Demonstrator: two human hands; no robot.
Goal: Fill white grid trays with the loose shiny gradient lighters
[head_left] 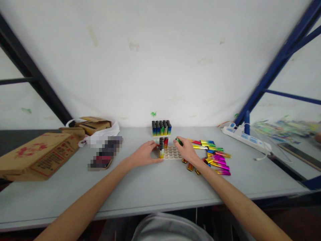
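Observation:
A pale tray (173, 154) with rows of round holes lies on the table between my hands. Along its left side stands a row of upright lighters (162, 150), with a red lighter (166, 142) beside them. My left hand (143, 154) is curved around the tray's left end, thumb at the front corner and fingers towards the back. Above the tray's right part, my right hand (187, 150) pinches a green lighter (179, 141), which is tilted. Many shiny lighters (217, 159) in gold, magenta, green and blue lie loose to the right, some partly hidden by my right forearm.
Behind the tray, a block of upright lighters (162, 129) stands near the wall. A partly blurred dark object (106, 154), a cardboard box (40, 154) and a white plastic bag (106, 134) are at left. On the right are a power strip (247, 138) and blue frame (265, 70).

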